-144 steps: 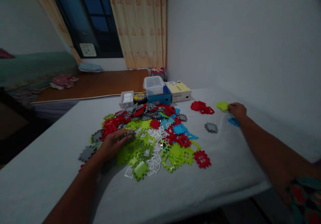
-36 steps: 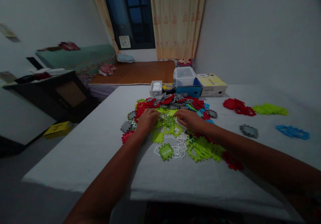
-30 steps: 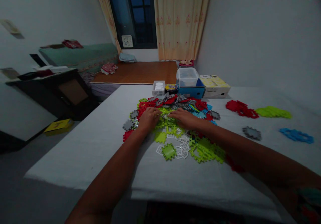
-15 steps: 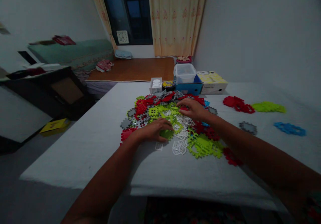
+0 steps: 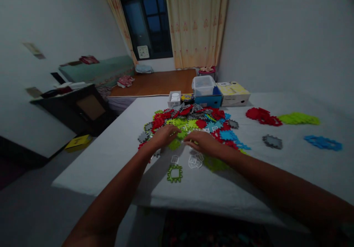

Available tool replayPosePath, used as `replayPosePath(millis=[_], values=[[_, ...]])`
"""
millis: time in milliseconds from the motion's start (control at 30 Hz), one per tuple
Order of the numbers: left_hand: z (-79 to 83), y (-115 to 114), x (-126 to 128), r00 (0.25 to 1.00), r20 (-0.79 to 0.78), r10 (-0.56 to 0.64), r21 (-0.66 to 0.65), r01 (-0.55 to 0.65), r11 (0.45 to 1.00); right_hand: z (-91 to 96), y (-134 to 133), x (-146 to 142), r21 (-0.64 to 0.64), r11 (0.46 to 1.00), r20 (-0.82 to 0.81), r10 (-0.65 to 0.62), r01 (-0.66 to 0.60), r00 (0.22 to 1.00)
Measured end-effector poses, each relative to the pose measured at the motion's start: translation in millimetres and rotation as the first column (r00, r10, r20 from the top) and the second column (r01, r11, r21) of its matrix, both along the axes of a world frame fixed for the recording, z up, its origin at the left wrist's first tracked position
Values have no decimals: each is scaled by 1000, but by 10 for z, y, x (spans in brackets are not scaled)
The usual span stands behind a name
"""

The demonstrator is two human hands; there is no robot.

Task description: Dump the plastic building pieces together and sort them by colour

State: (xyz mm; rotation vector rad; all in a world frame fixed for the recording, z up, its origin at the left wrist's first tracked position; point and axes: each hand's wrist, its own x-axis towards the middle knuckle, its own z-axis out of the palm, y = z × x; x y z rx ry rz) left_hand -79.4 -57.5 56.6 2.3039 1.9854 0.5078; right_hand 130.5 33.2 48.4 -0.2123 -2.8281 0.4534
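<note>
A heap of flat interlocking plastic tiles, red, lime, grey, blue and white, lies on the white bed sheet. My left hand rests on the near left of the heap, fingers curled over lime pieces. My right hand lies beside it, palm down on lime tiles at the heap's near edge. Whether either hand grips a piece is hidden. A single lime frame tile and small white tiles lie just in front of the hands.
Sorted groups lie to the right: red tiles, lime tiles, a grey tile, blue tiles. Boxes, a clear tub and a small white box stand behind the heap. A dark cabinet is at left.
My right hand came back from the far side of the heap to its near edge beside my left hand. A lime frame tile now lies alone in front.
</note>
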Motion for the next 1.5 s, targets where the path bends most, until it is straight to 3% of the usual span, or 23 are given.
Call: replayPosePath(millis=[100, 167, 233, 333, 467, 600, 767, 833, 933, 1000, 1067, 1167, 1367, 1433, 1500], values=[[56, -288, 167, 991, 63, -117, -156, 125, 980, -13, 361, -169, 129, 967, 58, -229, 220, 972], [8, -434, 301, 971, 92, -220, -193, 234, 953, -59, 464, -295, 185, 942, 122, -306, 281, 944], [-70, -505, 390, 968, 90, -233, -184, 246, 952, -97, 500, -406, 166, 932, 180, -350, 322, 919], [-147, -489, 380, 982, 68, -176, -147, 185, 972, -106, 553, -504, 89, 932, 216, -364, 353, 906], [-162, -369, 225, 954, 97, -285, -189, 299, 935, -102, 682, -554, 1, 931, 191, -357, 364, 914], [-218, -201, 136, 962, 86, -259, -114, 267, 957, -142, 819, -604, -105, 915, 164, -370, 389, 915], [-239, -78, 344, 990, -34, -138, 38, 140, 989, -128, 1032, -581, -256, 879, 65, -400, 403, 914], [-227, -109, 545, 969, -42, -244, 54, 246, 968, -81, 1119, -523, -301, 869, -1, -412, 393, 911], [-250, -178, 835, 878, -67, -473, -10, 474, 881, 16, 1225, -398, -381, 854, -176, -442, 353, 880], [-295, -175, 919, 857, -113, -502, -62, 498, 865, 71, 1269, -301, -469, 827, -320, -487, 310, 813], [-342, -106, 881, 876, -158, -455, -92, 446, 890, 98, 1284, -207, -533, 792, -401, -546, 298, 736], [-388, 89, 664, 907, -206, -368, -90, 357, 930, 75, 1253, -98, -584, 742, -366, -603, 330, 708], [-398, 408, 215, 930, -209, -304, -26, 305, 952, -46, 1179, -20, -836, 523, -249, -632, 167, 734], [-391, 453, 121, 943, -202, -264, -12, 267, 964, -59, 1191, -18, -841, 520, -257, -625, 148, 737], [-376, 488, 55, 959, -197, -203, -14, 205, 979, -59, 1215, -25, -818, 552, -272, -617, 161, 738]])
